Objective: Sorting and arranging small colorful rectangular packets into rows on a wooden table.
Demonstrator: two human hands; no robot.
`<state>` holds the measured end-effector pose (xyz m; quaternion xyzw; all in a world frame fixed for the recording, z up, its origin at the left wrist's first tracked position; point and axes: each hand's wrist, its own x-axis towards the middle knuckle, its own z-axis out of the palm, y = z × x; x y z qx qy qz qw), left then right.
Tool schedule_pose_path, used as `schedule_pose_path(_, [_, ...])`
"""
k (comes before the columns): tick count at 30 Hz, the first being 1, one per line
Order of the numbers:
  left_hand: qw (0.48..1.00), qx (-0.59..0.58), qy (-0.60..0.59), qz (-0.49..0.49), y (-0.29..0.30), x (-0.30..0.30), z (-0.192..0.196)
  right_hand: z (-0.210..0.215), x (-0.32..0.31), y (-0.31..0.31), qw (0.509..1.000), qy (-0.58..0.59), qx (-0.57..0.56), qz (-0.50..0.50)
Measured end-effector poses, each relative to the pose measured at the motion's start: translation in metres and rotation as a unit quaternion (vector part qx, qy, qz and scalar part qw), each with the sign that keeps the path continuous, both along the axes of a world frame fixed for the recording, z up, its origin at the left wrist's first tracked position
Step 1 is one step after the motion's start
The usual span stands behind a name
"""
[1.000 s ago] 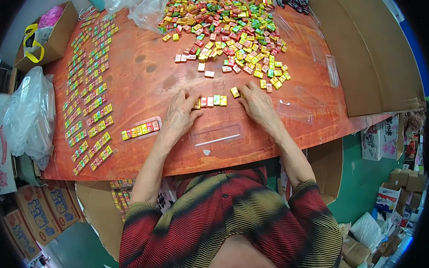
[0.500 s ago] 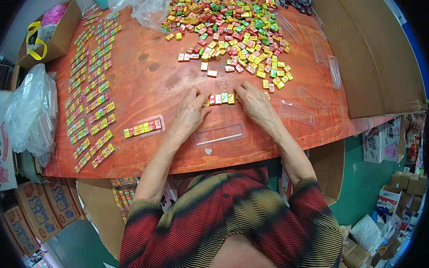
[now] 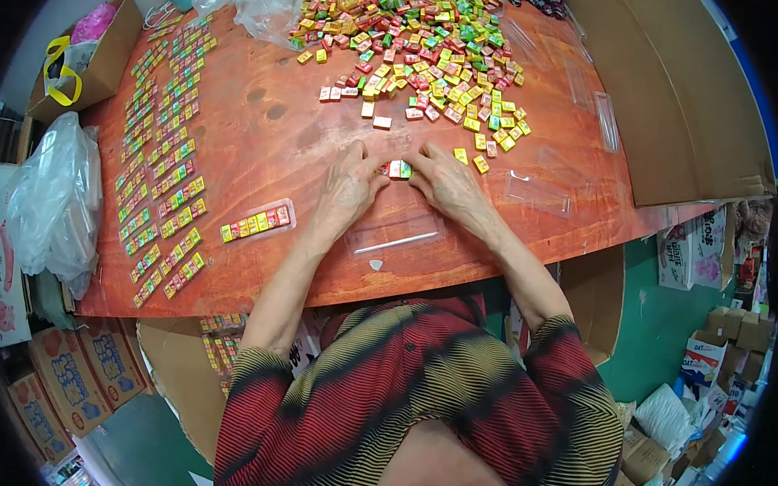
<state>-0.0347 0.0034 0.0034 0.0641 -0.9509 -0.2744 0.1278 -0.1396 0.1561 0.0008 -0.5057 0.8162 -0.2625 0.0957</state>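
Observation:
A short row of small coloured boxes [image 3: 396,169], red, white and green on the sides that show, lies on the table between my hands. My left hand [image 3: 351,187] closes on the row's left end, and my right hand [image 3: 444,183] closes on its right end. Fingers cover the end boxes. Just nearer to me is a clear plastic tray [image 3: 395,241] with nothing in it. Left of my left forearm, a similar tray [image 3: 288,219] holds a row of yellow and red boxes [image 3: 256,224]. Two loose yellow boxes [image 3: 481,164] lie beyond my right hand.
A big heap of small boxes [image 3: 415,44] covers the far middle. Filled rows [image 3: 180,169] line the left side. Clear trays [image 3: 539,194] lie at right, beside a large carton [image 3: 673,99]. Plastic bags [image 3: 56,202] hang at the left edge.
Both hands have drawn together over the row, the right one moving left, so fewer boxes show between them. Loose yellow boxes now show beyond my right hand.

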Motion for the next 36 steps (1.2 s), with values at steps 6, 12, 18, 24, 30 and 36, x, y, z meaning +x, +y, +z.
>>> schedule_pose_path(6, [0.994,0.07,-0.072,0.032,0.039,0.059,0.014,0.019,0.045,0.036,0.997,-0.049,0.041,0.044])
schedule_pose_path(12, [0.998,-0.055,0.034,0.01,0.051,0.086,-0.005,0.012,0.062,0.057,0.999,-0.034,-0.008,0.023])
schedule_pose_path(18, [0.979,-0.19,0.076,-0.004,0.059,0.099,-0.015,-0.013,0.08,0.069,0.997,0.077,-0.008,0.023])
schedule_pose_path(24, [0.98,-0.2,-0.008,0.018,0.064,0.111,-0.01,-0.001,0.09,0.07,0.993,0.069,0.086,0.038])
schedule_pose_path(30, [0.996,-0.09,-0.009,0.006,0.074,0.106,-0.015,-0.014,0.103,0.051,0.99,0.07,0.064,0.1])
schedule_pose_path(36, [0.982,-0.109,-0.056,0.141,0.048,0.144,-0.028,-0.014,0.12,-0.009,0.971,-0.134,-0.065,0.187])
